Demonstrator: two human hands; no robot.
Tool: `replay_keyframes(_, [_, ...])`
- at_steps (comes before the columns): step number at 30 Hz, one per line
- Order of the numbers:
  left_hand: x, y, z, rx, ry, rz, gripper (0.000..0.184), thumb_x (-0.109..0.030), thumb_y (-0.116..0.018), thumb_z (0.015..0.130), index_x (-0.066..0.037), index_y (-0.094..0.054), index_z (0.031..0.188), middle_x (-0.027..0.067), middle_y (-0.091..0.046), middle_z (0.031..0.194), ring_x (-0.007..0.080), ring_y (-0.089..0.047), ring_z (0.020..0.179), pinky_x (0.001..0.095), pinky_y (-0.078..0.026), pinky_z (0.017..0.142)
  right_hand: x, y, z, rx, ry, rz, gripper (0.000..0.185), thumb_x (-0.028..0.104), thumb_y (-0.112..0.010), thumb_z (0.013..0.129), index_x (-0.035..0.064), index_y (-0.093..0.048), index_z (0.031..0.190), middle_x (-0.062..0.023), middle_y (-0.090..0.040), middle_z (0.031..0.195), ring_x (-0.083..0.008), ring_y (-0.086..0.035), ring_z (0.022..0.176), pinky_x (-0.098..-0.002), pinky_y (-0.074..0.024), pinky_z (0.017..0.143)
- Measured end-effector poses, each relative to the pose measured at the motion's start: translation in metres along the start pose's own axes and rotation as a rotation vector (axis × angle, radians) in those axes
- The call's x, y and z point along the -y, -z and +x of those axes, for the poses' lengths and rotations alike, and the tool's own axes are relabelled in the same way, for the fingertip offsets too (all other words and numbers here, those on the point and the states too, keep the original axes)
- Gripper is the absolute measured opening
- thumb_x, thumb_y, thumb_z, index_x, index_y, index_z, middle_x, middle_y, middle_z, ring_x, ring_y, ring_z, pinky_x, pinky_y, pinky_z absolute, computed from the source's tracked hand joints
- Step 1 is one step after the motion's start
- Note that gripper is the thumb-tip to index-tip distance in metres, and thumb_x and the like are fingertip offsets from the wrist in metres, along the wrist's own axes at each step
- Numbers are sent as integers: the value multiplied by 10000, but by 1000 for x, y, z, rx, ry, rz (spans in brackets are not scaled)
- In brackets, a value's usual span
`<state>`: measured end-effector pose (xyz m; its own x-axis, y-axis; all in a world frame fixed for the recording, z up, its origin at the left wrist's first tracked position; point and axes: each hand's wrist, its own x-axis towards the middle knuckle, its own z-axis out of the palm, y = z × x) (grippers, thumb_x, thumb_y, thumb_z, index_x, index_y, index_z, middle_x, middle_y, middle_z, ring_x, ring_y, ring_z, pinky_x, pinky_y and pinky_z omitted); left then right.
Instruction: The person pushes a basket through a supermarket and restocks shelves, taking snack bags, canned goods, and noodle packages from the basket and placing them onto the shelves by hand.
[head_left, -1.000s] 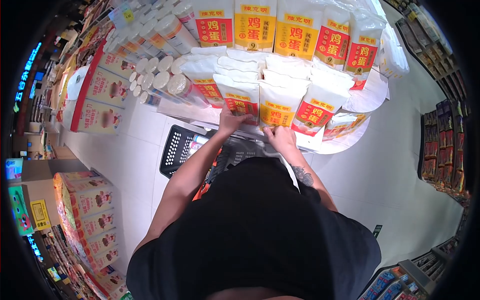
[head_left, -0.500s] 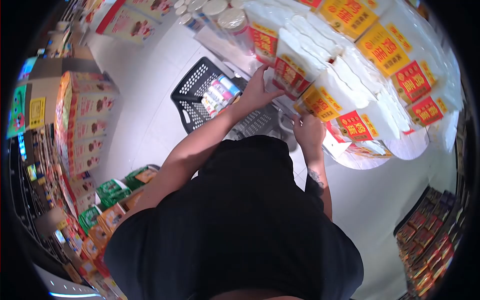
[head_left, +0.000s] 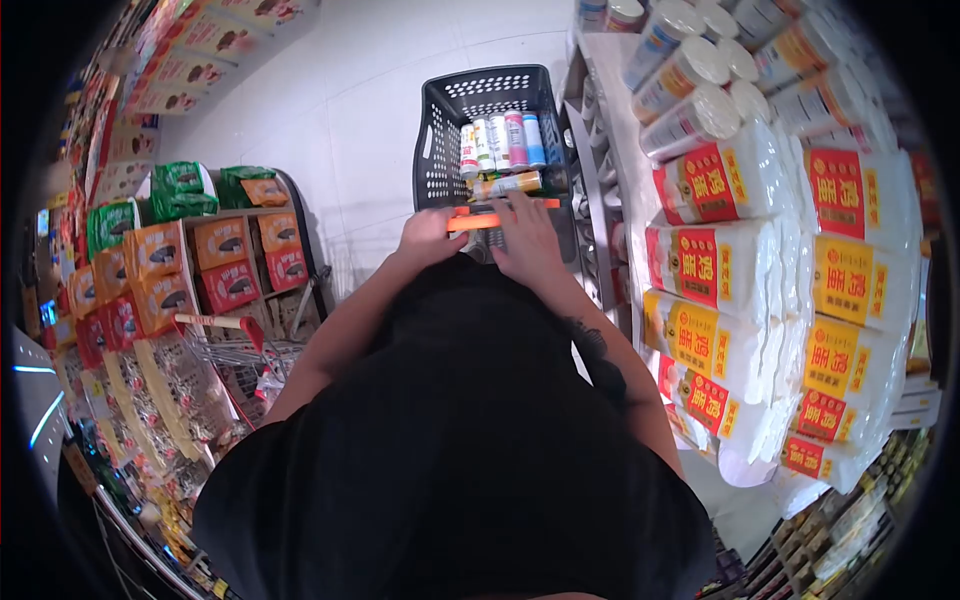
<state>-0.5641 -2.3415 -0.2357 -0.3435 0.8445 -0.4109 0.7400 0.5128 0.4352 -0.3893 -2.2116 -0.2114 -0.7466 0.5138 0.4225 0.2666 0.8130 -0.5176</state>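
Note:
Just in front of my body, my left hand (head_left: 430,236) is closed around the left end of an orange handle (head_left: 474,222) on a black perforated shopping basket (head_left: 485,85). My right hand (head_left: 528,238) lies over the same handle further right, its fingers bent across the bar and partly hiding it. Inside the basket stand several tubs, among them a pink canister (head_left: 516,140) and a blue canister (head_left: 534,140). Nearer the handle, a yellow tube-shaped pack (head_left: 512,183) lies on its side.
To the right, a display stacks white packs with red and yellow labels (head_left: 690,265) and clear-lidded canisters (head_left: 690,85). Its shelf edge (head_left: 610,90) runs close beside the basket. On the left are orange snack bags (head_left: 160,260), green bags (head_left: 182,190) and a wire cart (head_left: 235,340).
My left hand has left the white packs and come to the handle. The view has turned; the basket now sits straight ahead and the pack display lies to the right.

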Motion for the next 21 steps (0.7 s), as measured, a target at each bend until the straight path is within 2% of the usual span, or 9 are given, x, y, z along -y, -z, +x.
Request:
replay_keyframes(1, [-12, 6, 5, 7, 43, 76, 350, -334, -687, 738, -95, -724, 990, 147, -706, 836, 312, -692, 826, 436, -555, 788, -4, -19, 1, 87, 137, -11, 254, 186, -723, 709, 48, -642, 906, -132, -678, 860, -302, -670, 804, -405, -528, 759])
replay_keyframes(2, [-10, 2, 12, -1, 67, 47, 350, -334, -687, 738, -95, -724, 990, 147, -706, 836, 312, -692, 826, 436, -555, 788, -7, -36, 0, 117, 161, -6, 254, 186, -723, 709, 48, -642, 906, -132, -678, 860, -302, -670, 804, -405, -528, 759])
replay_keyframes(4, [-2, -2, 29, 215, -8, 155, 280, -320, -690, 726, -78, -723, 863, 143, -696, 806, 334, -682, 777, 453, -555, 730, -17, -56, 3, 563, -24, -100, 226, 220, -713, 702, 68, -640, 854, -111, -688, 815, -287, -686, 768, -409, -541, 717])
replay_keyframes(5, [4, -3, 28, 157, -73, 83, 236, -296, -676, 722, -73, -716, 786, 135, -698, 797, 330, -682, 764, 455, -553, 724, -22, -59, 9, 595, -1, -108, 226, 220, -713, 702, 68, -640, 854, -111, -688, 815, -287, -686, 768, -409, -541, 717])
replay_keyframes(7, [13, -6, 34, 134, -91, 34, 228, -293, -672, 723, -74, -713, 774, 132, -695, 774, 330, -681, 749, 456, -550, 714, -21, -56, 30, 812, -179, -174, 223, 264, -714, 679, 92, -640, 800, -89, -688, 759, -276, -692, 715, -412, -543, 649])
replay_keyframes(9, [13, -1, 39, 136, -143, 19, 211, -284, -663, 728, -82, -712, 765, 123, -682, 715, 320, -676, 716, 455, -541, 682, -22, -60, 37, 822, -189, -216, 230, 274, -718, 668, 94, -644, 790, -88, -686, 747, -279, -691, 701, -411, -543, 634])
replay_keyframes(16, [22, 19, 74, 258, -111, -39, 233, -312, -666, 738, -82, -700, 757, 130, -682, 720, 314, -679, 731, 445, -539, 677, -38, -71, 79, 899, -238, -297, 230, 294, -720, 660, 92, -658, 753, -104, -681, 735, -291, -687, 679, -426, -547, 610])
replay_keyframes(19, [34, 25, 101, 135, -223, -79, 258, -332, -655, 750, -77, -693, 749, 139, -682, 705, 323, -680, 705, 448, -539, 664, -48, -82, 105, 869, -252, -317, 225, 294, -712, 649, 88, -669, 729, -110, -683, 721, -297, -687, 656, -429, -547, 598])
replay_keyframes(21, [42, 28, 123, 67, -191, -109, 253, -321, -657, 746, -73, -702, 754, 145, -682, 705, 324, -682, 696, 451, -541, 655, -59, -92, 123, 810, -246, -342, 222, 289, -719, 628, 90, -668, 712, -106, -675, 694, -295, -683, 637, -426, -543, 580])
